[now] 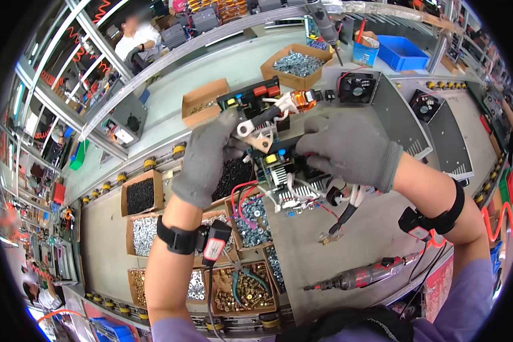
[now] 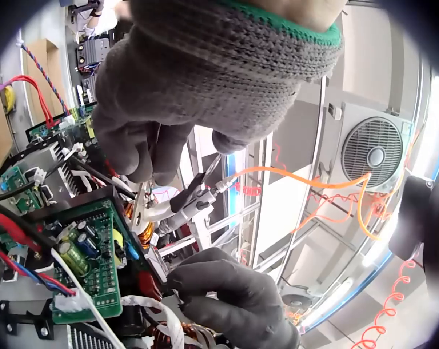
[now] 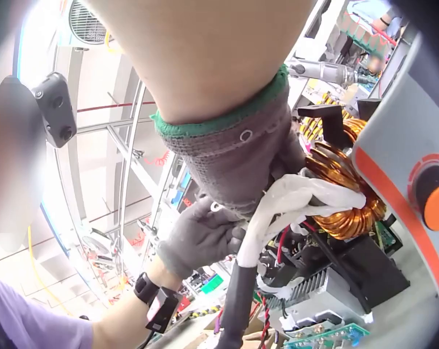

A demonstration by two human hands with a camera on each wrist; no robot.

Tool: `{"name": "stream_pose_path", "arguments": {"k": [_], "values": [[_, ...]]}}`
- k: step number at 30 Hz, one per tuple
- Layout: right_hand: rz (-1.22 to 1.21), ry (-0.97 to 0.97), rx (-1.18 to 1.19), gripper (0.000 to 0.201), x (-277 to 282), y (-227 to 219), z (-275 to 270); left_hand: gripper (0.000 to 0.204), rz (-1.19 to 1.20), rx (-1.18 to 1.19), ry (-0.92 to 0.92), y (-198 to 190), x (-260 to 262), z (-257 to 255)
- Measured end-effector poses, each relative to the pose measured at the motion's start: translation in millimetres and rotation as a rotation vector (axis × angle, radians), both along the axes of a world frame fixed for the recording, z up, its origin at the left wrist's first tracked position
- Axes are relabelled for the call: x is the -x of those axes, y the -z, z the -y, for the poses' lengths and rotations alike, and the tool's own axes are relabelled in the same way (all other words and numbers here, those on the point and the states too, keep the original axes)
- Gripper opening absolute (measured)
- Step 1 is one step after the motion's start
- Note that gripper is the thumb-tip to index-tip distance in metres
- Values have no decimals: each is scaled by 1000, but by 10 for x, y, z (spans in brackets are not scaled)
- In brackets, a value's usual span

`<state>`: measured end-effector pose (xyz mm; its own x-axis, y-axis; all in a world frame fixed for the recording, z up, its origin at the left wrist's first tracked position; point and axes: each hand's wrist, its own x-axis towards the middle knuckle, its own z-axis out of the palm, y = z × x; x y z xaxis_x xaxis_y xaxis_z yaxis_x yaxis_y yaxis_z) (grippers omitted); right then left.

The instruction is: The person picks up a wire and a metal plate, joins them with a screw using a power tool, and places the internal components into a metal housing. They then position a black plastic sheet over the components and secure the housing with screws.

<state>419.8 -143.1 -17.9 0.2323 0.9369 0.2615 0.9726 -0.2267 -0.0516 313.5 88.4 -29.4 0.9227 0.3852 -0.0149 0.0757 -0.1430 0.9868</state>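
A circuit board assembly (image 1: 285, 176) with heat sinks, wires and copper coils sits before me. On its left side my gloved left hand (image 1: 202, 162) pinches a flat copper strip (image 1: 262, 142), beside a ring cable lug (image 1: 245, 129). In the left wrist view the fingertips of that hand come together over the strip, partly hiding it. My gloved right hand (image 1: 350, 145) has its fingers curled at the black edge of the assembly; its fingertips are hidden in the right wrist view. White-sleeved cables (image 3: 270, 211) and a copper coil (image 3: 343, 196) lie near it.
Cardboard bins of screws and nuts (image 1: 251, 222) stand at left, with pliers (image 1: 248, 285) on one. A power screwdriver (image 1: 365, 276) lies in front. Behind are a box of screws (image 1: 296, 64), a hanging screwdriver (image 1: 326, 25) and a grey metal case (image 1: 399, 108) with a fan.
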Motion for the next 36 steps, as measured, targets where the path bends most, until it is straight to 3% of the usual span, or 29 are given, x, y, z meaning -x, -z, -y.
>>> {"name": "stream_pose_path", "arguments": {"k": [2,6,10,12,14,17,19,22,24,27,28,31,32,34,36], "values": [[57,-68,-46,14,-20,12,0,57,-14,-51,-35,17,-7,50],[-99,-74,20,19,142,37,100,68,-53,-181,-21,107,-16,20],[161,-128,297,25,435,134,184,59,42,-133,-50,108,-62,64],[420,-52,286,22,474,312,93,57,61,-103,-18,83,-96,106],[463,67,418,21,503,406,-172,58,116,-54,-4,92,-127,115],[412,90,419,25,389,556,-280,64,75,-58,-63,56,-70,70],[238,28,200,33,284,619,-209,60,110,12,-106,12,6,50],[262,66,159,43,296,633,-108,57,146,-6,-105,-25,102,17],[252,49,158,36,293,626,-69,52,123,12,-122,-34,121,-29],[241,235,67,48,243,558,-28,43,201,5,-118,-31,222,-97],[77,312,37,44,154,569,11,43,200,15,-135,-18,274,-132],[-144,196,-100,35,239,383,238,36,168,-38,-138,-13,400,-244],[-120,206,-81,36,321,378,312,36,165,-33,-146,13,420,-258],[258,166,25,39,556,429,467,34,184,-44,-201,69,421,-276],[157,83,169,34,805,415,575,33,122,-57,-169,168,372,-343]]}}
